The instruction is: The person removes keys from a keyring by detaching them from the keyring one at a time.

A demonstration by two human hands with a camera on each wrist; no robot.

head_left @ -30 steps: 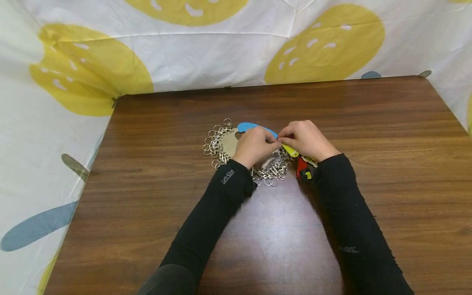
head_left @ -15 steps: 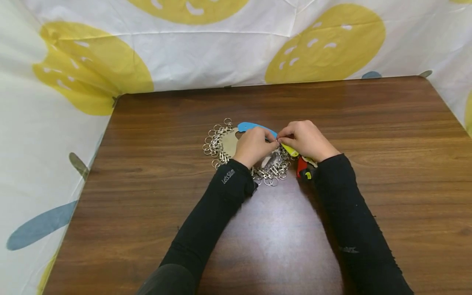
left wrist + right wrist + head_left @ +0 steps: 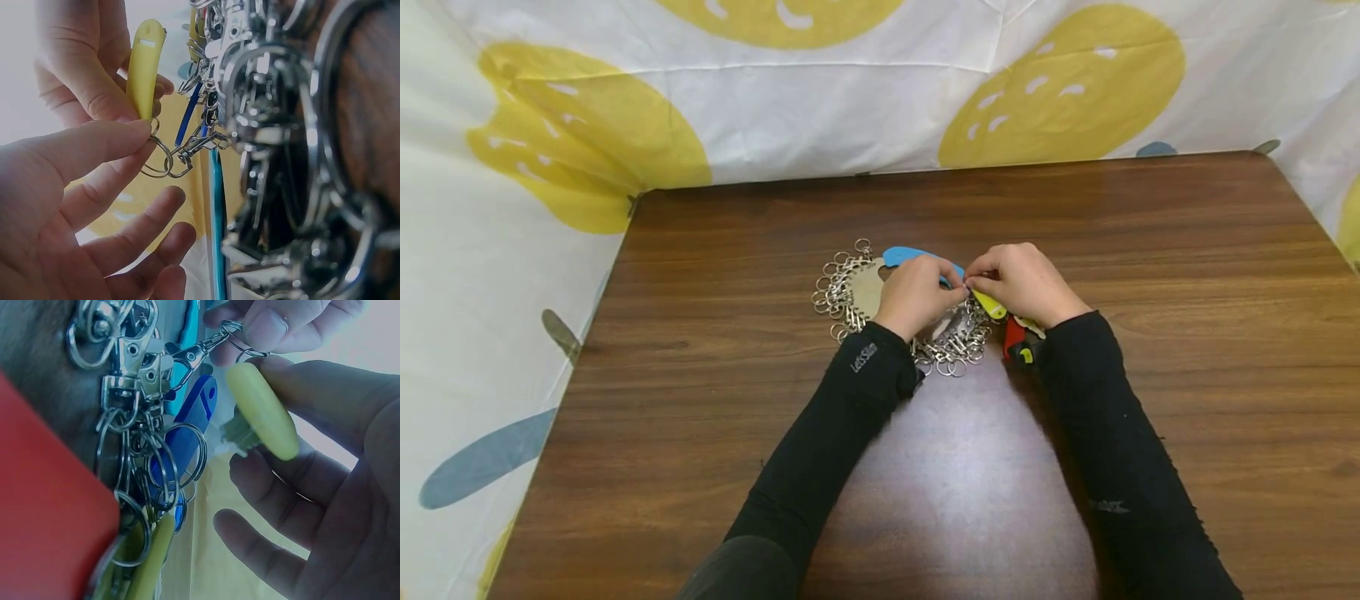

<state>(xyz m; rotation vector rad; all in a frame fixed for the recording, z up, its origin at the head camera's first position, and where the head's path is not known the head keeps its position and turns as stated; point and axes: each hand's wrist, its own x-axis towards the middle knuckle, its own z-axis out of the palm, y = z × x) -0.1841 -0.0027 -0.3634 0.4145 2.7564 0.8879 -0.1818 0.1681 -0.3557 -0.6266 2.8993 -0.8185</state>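
My left hand (image 3: 925, 292) pinches a metal split ring (image 3: 164, 159) between thumb and forefinger; its other fingers are loosely bent. That ring links to a swivel snap hook (image 3: 194, 357) on a flat key holder with a beige disc (image 3: 867, 290) and a curved blue piece (image 3: 913, 256). My right hand (image 3: 1026, 282) meets it fingertip to fingertip, pinching a yellow key tag (image 3: 146, 69) near its small ring (image 3: 250, 353). A grey key-like piece (image 3: 239, 434) shows beside the tag. Exactly how the two rings are joined is hidden by the fingertips.
Several silver snap hooks with rings (image 3: 951, 354) fringe the holder. A blue key tag (image 3: 194, 419) hangs among them. A red item (image 3: 1013, 337) with a black and yellow part lies near the right wrist. The brown wooden table (image 3: 737, 400) meets a white patterned cloth (image 3: 827, 117) behind.
Both hands stay at the same spot, fingertips together on the ring, with only slight finger movement. The holder and hooks have not visibly moved.
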